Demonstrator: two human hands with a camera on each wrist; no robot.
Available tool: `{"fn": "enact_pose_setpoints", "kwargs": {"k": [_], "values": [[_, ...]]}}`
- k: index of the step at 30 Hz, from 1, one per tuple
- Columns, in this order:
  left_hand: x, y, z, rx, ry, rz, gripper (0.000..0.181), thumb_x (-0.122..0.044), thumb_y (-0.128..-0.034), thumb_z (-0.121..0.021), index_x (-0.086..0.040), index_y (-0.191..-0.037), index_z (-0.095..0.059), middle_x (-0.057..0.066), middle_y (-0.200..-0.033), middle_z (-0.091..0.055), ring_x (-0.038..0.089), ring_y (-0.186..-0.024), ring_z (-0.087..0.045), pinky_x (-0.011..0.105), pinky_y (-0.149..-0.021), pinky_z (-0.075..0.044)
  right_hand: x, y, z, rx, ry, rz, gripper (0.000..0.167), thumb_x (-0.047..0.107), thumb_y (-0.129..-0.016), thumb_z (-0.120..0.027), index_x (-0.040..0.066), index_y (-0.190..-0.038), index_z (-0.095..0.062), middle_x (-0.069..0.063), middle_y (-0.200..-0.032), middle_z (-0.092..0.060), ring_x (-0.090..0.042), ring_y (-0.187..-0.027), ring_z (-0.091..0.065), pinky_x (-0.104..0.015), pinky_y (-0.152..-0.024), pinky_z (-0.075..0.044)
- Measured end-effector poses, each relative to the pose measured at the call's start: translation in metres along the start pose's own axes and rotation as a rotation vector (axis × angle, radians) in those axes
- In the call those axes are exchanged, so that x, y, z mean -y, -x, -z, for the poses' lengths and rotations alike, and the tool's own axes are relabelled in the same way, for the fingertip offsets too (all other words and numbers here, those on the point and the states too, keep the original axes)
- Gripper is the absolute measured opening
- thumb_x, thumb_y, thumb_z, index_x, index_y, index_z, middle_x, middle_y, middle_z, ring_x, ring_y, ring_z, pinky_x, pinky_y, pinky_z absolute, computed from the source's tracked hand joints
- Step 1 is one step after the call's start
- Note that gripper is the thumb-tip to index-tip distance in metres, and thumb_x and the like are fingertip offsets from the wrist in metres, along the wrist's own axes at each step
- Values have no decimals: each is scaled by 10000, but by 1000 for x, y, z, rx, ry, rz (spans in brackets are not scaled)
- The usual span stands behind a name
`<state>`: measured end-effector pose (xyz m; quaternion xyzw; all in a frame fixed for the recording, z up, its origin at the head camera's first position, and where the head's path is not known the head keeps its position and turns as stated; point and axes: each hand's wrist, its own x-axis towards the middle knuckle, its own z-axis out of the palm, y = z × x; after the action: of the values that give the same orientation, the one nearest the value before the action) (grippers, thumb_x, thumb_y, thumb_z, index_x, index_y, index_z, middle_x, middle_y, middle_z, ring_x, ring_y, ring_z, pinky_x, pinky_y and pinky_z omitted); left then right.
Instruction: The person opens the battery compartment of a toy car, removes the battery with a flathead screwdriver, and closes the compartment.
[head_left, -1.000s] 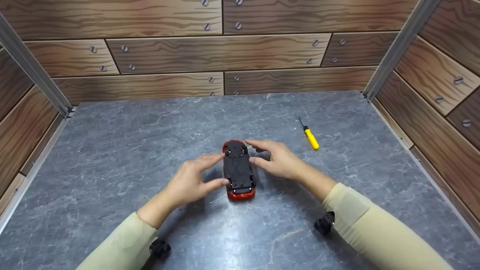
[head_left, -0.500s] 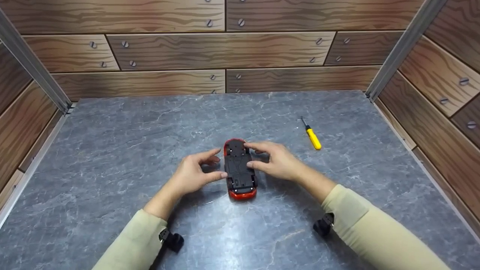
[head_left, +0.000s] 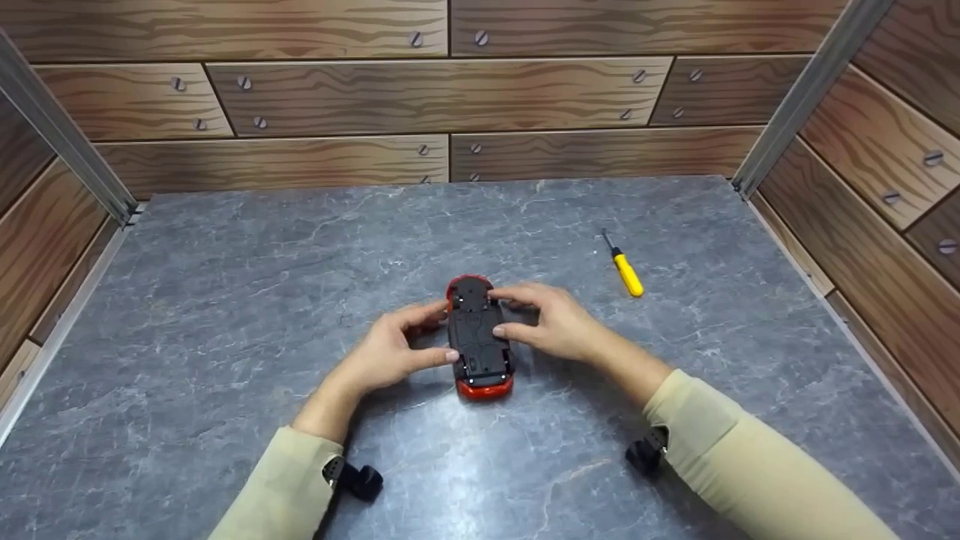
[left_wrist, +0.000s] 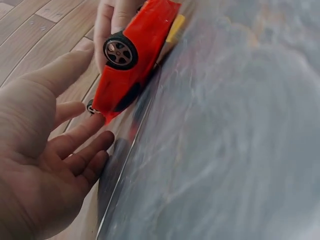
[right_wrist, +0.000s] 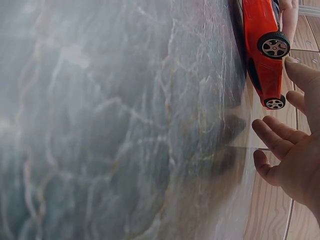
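Note:
A red toy car (head_left: pixel 478 330) lies upside down on the grey table, its black underside facing up. My left hand (head_left: pixel 390 351) is at the car's left side, fingers extended, fingertips and thumb at its edge. On the other side, my right hand (head_left: pixel 555 322) has its forefinger and thumb at the car's right edge, without curling round it. The left wrist view shows the red body (left_wrist: pixel 137 62) just beyond the fingertips of the spread left hand (left_wrist: pixel 52 145). Wheels and red side (right_wrist: pixel 265 60) appear above the loosely spread right hand (right_wrist: pixel 297 145) in the right wrist view.
A yellow-handled screwdriver (head_left: pixel 629 276) lies on the table, behind and right of the car. Wood-patterned walls (head_left: pixel 442 97) stand at the back and sides, with metal posts at the back corners. A small black device (head_left: pixel 360 481) is strapped at each wrist.
My left hand drew slightly back from the car, then its fingers came back against the side. The right thumb moved slightly lower along the edge. The car has hardly moved.

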<state>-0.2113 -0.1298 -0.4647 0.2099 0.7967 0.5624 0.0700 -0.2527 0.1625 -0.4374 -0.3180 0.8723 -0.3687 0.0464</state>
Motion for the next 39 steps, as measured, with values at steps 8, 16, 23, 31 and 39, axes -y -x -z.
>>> {"fn": "enact_pose_setpoints", "kwargs": {"k": [8,16,23,31,39], "values": [[2,0,-2,12,-78,-20,735,-282,-894,-884,-115,-1538,-574,84,-1483,-616,254,-1328,-577,463,-1166,-429,-1,4,1,-4,-9,-13,598,301,-941,-833,117,-1475,-638,-130,-1424,-659,-319,-1229,-672,-507,-1094,-506],[5,0,-2,23,-128,-20,754,-313,-915,-856,-154,-1576,-530,89,-1549,-555,279,-1428,-495,505,-1227,-339,2,4,-1,-2,12,-11,617,319,-926,-846,147,-1481,-637,-115,-1431,-659,-309,-1256,-649,-517,-1126,-472],[6,1,-2,17,-152,-22,763,-322,-903,-869,-176,-1574,-537,79,-1545,-559,271,-1435,-488,499,-1226,-341,3,3,-2,5,0,-13,611,308,-921,-852,159,-1476,-645,-121,-1446,-651,-310,-1295,-626,-514,-1147,-453],[6,0,-4,13,-183,-24,725,-335,-918,-853,-180,-1561,-556,64,-1540,-564,253,-1435,-491,475,-1225,-346,2,3,-2,28,8,-27,560,280,-930,-842,143,-1446,-672,-123,-1423,-669,-314,-1328,-603,-500,-1148,-453],[8,3,-2,14,-194,13,739,-360,-922,-846,-199,-1574,-539,71,-1568,-535,290,-1455,-467,523,-1238,-317,1,0,-5,65,15,-55,560,314,-946,-823,170,-1462,-661,-140,-1442,-652,-343,-1341,-591,-522,-1160,-436]]}}
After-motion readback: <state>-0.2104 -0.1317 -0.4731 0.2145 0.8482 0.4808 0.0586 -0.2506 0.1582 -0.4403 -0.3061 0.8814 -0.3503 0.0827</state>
